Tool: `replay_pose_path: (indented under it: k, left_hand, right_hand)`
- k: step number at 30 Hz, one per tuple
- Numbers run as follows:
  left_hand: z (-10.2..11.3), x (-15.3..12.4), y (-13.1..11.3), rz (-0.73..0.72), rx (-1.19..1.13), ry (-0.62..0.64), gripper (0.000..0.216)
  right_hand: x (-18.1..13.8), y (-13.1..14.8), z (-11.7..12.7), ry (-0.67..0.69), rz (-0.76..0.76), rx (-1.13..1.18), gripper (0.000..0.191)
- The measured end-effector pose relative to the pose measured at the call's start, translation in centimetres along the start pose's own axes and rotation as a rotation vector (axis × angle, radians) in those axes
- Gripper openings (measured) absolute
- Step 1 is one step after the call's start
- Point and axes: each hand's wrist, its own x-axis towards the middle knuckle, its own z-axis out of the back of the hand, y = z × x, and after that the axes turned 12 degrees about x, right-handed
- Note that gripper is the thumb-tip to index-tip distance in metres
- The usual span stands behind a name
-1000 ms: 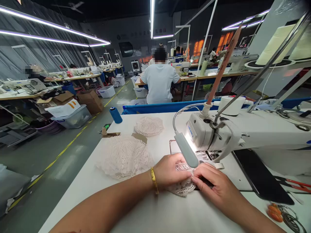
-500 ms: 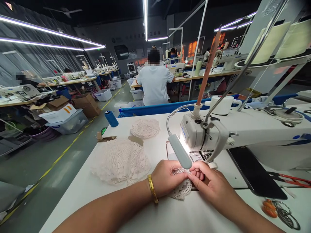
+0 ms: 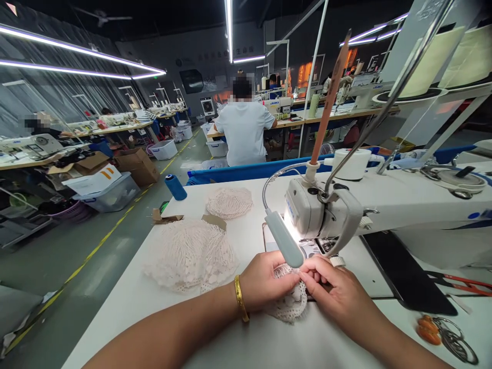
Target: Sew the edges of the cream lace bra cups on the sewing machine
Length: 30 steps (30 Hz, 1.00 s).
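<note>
Between my hands is a cream lace piece (image 3: 294, 305) with a scalloped, holed edge, its lower part hanging over the table front of the sewing machine (image 3: 307, 207). My left hand (image 3: 265, 282), with a gold bangle at the wrist, pinches the lace between thumb and fingers. Close against it, my right hand (image 3: 330, 282) grips the lace's upper edge with thumb and curled fingers. A grey lamp head (image 3: 285, 240) hangs just above the fingertips and hides part of the lace. Left of my hands lie a large lace pile (image 3: 192, 253) and a smaller lace stack (image 3: 229, 203).
A blue thread cone (image 3: 176, 187) stands at the table's far left corner. On the right lie a black phone-like slab (image 3: 409, 277), red-handled tool (image 3: 461, 283) and keyring (image 3: 453, 335). A thread stand (image 3: 409, 97) rises behind. A person in a white shirt (image 3: 246, 130) sits ahead.
The lace between my hands has shifted slightly, and more of its scalloped edge shows below my fingers. Both hands keep their grip in nearly the same place.
</note>
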Motion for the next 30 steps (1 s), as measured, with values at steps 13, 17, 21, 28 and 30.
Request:
replay_pose_path:
  k: [13, 17, 21, 28, 30]
  left_hand:
    - [-1.6, 0.4, 1.0, 0.096, 0.783, -0.19, 0.008]
    - [-1.5, -0.1, 1.0, -0.03, 0.908, -0.319, 0.024]
    - [-1.6, -0.4, 1.1, -0.343, 1.026, -0.391, 0.005]
    - [-1.4, -0.8, 1.9, -0.48, 1.037, -0.321, 0.021]
    - [-1.3, -1.0, 1.9, -0.471, 1.022, -0.295, 0.02]
  right_hand:
    - [0.9, -1.7, -1.4, -0.042, -0.003, -0.273, 0.033]
    - [1.0, -2.1, -1.7, -0.095, -0.043, -0.317, 0.023]
    - [0.8, -2.4, -1.5, -0.094, -0.024, -0.33, 0.019]
    - [0.1, -2.5, -0.8, 0.02, 0.175, -0.363, 0.029]
    - [0.0, -2.4, -0.6, 0.013, 0.307, -0.405, 0.027]
